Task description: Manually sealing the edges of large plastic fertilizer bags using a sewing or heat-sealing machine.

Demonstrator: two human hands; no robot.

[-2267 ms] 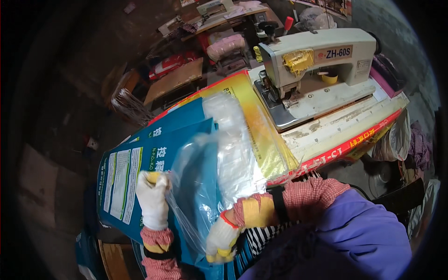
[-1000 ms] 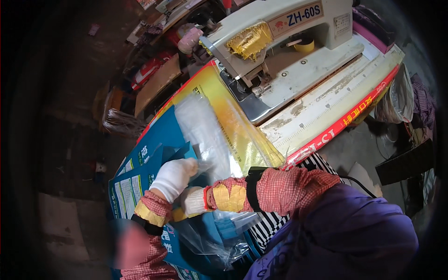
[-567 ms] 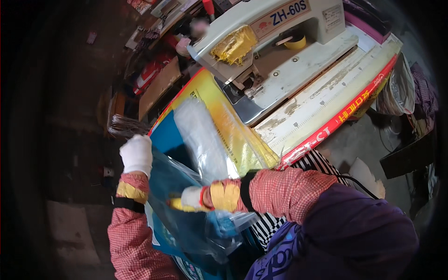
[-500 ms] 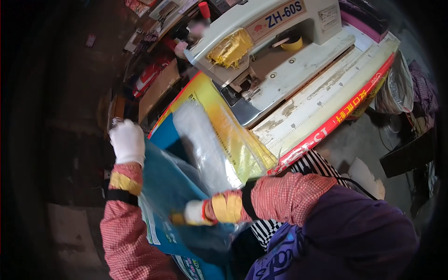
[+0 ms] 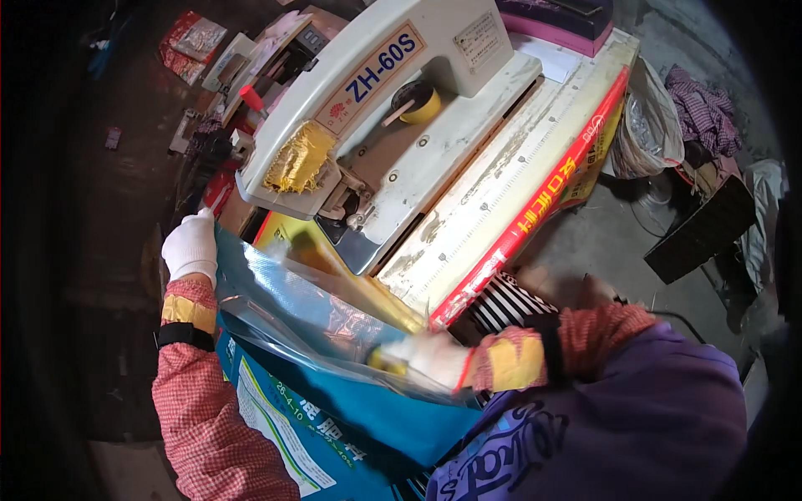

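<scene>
In a white glove, my left hand [image 5: 190, 246] is closed on the far left corner of a blue printed plastic bag [image 5: 368, 409]. A clear, shiny plastic liner [image 5: 317, 305] shows along the bag's upper edge, wrinkled and catching light. My right hand [image 5: 430, 359], also gloved in white with yellow at the fingers, lies at the near right part of that edge. Motion smears its fingers, so their grip is unclear. Just beyond the bag, the presser foot of a grey sewing machine [image 5: 380, 92] stands over a dark metal plate.
Under the machine's head lies a yellow bag [image 5: 296, 238]. The worn white table [image 5: 468, 225] has a red printed strip along its near edge. A yellow tape roll [image 5: 422, 104] sits inside the machine's arm. Right of the table are a white sack [image 5: 643, 125] and a dark board [image 5: 702, 230].
The blue bag has been raised and spread, and now covers much of the yellow bag. More of its printed side shows. The view has shifted, bringing the machine further left in it.
</scene>
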